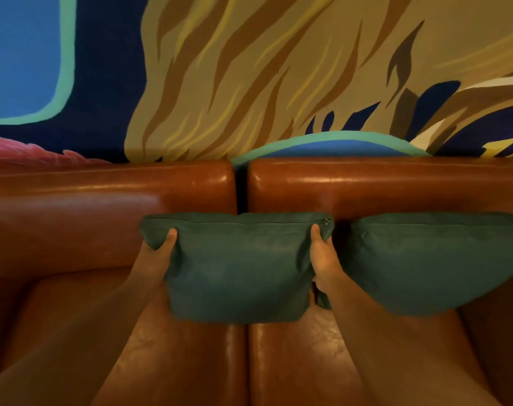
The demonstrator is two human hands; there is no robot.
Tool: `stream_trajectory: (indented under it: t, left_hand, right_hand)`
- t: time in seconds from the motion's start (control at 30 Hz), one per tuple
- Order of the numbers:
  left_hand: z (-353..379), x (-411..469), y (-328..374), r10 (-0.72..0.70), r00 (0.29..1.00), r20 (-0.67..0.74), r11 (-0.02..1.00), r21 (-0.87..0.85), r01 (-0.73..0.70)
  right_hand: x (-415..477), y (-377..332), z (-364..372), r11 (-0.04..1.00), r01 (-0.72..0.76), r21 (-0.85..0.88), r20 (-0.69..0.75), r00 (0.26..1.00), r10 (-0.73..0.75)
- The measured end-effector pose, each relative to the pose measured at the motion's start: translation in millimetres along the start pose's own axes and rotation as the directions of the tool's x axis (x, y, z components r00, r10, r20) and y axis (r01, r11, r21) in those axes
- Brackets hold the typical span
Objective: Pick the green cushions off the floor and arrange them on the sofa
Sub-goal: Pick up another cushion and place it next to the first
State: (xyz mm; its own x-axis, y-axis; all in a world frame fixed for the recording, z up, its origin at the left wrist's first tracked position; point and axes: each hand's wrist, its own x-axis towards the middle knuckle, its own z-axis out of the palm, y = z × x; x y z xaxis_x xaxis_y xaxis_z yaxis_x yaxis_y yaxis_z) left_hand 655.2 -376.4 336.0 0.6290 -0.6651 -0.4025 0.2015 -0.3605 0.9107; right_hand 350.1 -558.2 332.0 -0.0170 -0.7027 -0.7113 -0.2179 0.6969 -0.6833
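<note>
A green cushion (237,268) stands upright on the brown leather sofa (103,218), leaning against the backrest where two sofa sections meet. My left hand (158,253) grips its upper left corner, thumb on the front. My right hand (322,253) grips its upper right corner near the zip pull. A second green cushion (434,262) leans against the backrest just to the right, almost touching the first one.
Behind the sofa rises a wall with a painted mural (249,71) in tan, blue and teal. The seat (190,361) is bare leather in front of the cushions, with a seam between the two sections. The floor is out of view.
</note>
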Motion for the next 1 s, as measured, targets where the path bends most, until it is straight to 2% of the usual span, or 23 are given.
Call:
stream_trajectory:
  t: [0.13,0.27,0.43,0.6,0.7,0.8,1.0]
  left_hand:
    - [-1.2,8.4,-7.3,-0.014,0.998,-0.068,0.999,0.045,0.017]
    - [-4.4,9.7,-7.2,-0.054,0.976,-0.212,0.994,0.08,0.073]
    - [-13.9,11.4,-18.5,-0.049,0.979,-0.199,0.997,0.048,0.06]
    - [-7.9,4.5,-16.8,-0.056,0.979,-0.197,0.993,0.087,0.074]
    - [8.1,-4.0,2.3,-0.067,0.96,-0.272,0.983,0.144,0.11]
    - [12.5,-10.2,2.5,-0.102,0.92,-0.377,0.966,0.183,0.182]
    - [6.1,-25.4,4.7,-0.091,0.93,-0.357,0.96,0.218,0.178]
  right_hand:
    - [1.3,-1.3,-2.0,1.0,0.001,0.005,0.009,1.0,-0.001]
    - [-5.3,0.0,-1.2,0.99,0.139,0.015,-0.055,0.989,-0.138]
    - [-21.4,12.5,-2.7,0.951,0.289,-0.113,-0.02,0.956,-0.293]
    - [-20.0,11.0,-2.8,0.941,0.268,-0.206,0.081,0.963,-0.257]
    - [-14.0,8.0,-0.8,0.936,0.257,-0.243,0.086,0.966,-0.243]
    - [-18.4,7.6,-0.2,0.945,0.225,-0.238,0.034,0.974,-0.223]
    - [-33.6,15.9,-7.4,0.979,0.113,-0.17,-0.083,0.988,-0.128]
